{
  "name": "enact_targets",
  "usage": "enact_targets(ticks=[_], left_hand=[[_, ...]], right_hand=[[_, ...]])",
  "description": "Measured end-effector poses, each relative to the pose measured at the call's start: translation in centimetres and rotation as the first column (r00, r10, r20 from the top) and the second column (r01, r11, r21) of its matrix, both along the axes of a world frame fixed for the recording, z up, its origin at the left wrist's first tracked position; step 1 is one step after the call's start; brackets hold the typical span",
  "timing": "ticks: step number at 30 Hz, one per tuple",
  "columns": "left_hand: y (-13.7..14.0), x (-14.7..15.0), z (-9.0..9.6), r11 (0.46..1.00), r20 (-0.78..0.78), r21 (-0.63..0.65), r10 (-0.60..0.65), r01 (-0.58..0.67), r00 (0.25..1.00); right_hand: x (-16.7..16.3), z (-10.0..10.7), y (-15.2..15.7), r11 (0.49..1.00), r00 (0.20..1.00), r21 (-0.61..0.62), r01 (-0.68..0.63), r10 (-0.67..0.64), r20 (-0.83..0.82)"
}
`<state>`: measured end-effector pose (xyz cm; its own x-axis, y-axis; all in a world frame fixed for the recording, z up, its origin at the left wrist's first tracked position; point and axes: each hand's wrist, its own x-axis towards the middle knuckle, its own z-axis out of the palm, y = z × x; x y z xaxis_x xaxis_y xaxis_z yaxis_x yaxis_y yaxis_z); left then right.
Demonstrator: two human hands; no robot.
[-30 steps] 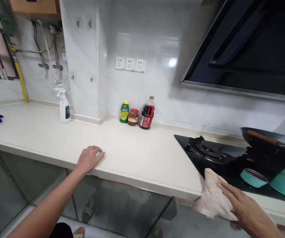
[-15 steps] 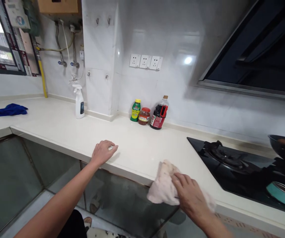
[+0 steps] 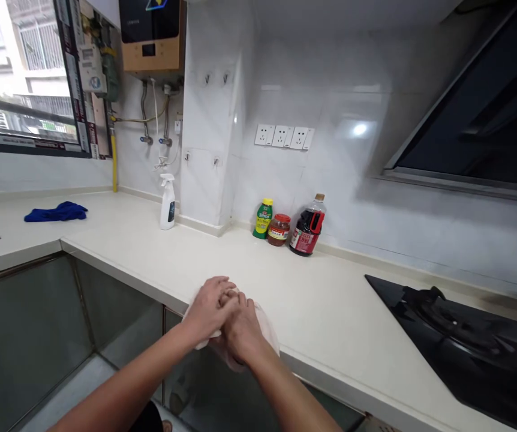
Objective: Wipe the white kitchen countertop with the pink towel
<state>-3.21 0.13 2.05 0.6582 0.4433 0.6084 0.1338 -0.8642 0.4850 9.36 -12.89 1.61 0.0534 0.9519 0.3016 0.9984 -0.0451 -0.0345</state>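
A pale pinkish cloth (image 3: pixel 265 327) lies bunched at the front edge of the white countertop (image 3: pixel 325 312), part of it hanging over the edge. Both hands are on it, side by side and touching. My left hand (image 3: pixel 209 309) has its fingers curled over the cloth's left part. My right hand (image 3: pixel 240 327) presses on the middle of the cloth with bent fingers. The fingertips partly hide one another, and much of the cloth is covered by the hands.
A green bottle (image 3: pixel 263 219), a red-lidded jar (image 3: pixel 279 230) and a dark sauce bottle (image 3: pixel 306 231) stand by the wall. Further left are a white spray bottle (image 3: pixel 167 204) and a blue cloth (image 3: pixel 56 212). A black gas stove (image 3: pixel 456 336) is at right, below a range hood (image 3: pixel 474 120).
My right hand has brought the cloth leftward along the counter edge. My left hand, empty before, has come onto the cloth beside it. The view has turned slightly left and up.
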Motion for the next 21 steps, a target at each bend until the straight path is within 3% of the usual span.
enact_targets(ticks=[4, 7, 9, 11, 14, 17, 21], left_hand=[[-3.2, -0.8, -0.6, 0.996, -0.273, 0.077, 0.065, -0.046, 0.96], [-3.5, -1.0, -1.0, 0.979, -0.4, 0.157, 0.183, -0.129, 0.898], [-3.4, -0.7, -1.1, 0.973, -0.449, 0.193, 0.199, -0.123, 0.871], [-3.7, -0.2, -0.9, 0.974, -0.484, 0.207, 0.181, -0.089, 0.856], [-5.6, 1.5, -0.8, 0.976, -0.505, 0.218, 0.106, 0.008, 0.857], [-9.0, 4.4, -1.0, 0.945, -0.489, 0.275, -0.02, 0.175, 0.872], [-13.1, 8.6, -1.8, 0.85, -0.476, 0.422, -0.088, 0.315, 0.875]], right_hand=[[2.4, 0.9, -2.0, 0.996, 0.992, 0.073, -0.049, 0.057, -0.115], [7.4, 0.5, -5.5, 0.992, 0.983, 0.128, -0.016, 0.038, -0.177], [12.3, -1.3, -8.9, 0.987, 0.975, 0.135, 0.091, -0.061, -0.213], [17.6, -4.2, -12.5, 0.956, 0.94, 0.061, 0.287, -0.268, -0.212], [23.5, -9.1, -16.6, 0.897, 0.886, -0.069, 0.436, -0.442, -0.141], [25.4, -12.2, -18.1, 0.915, 0.915, -0.051, 0.401, -0.403, -0.02], [25.2, -12.9, -18.1, 0.961, 0.965, 0.146, 0.234, -0.248, 0.084]])
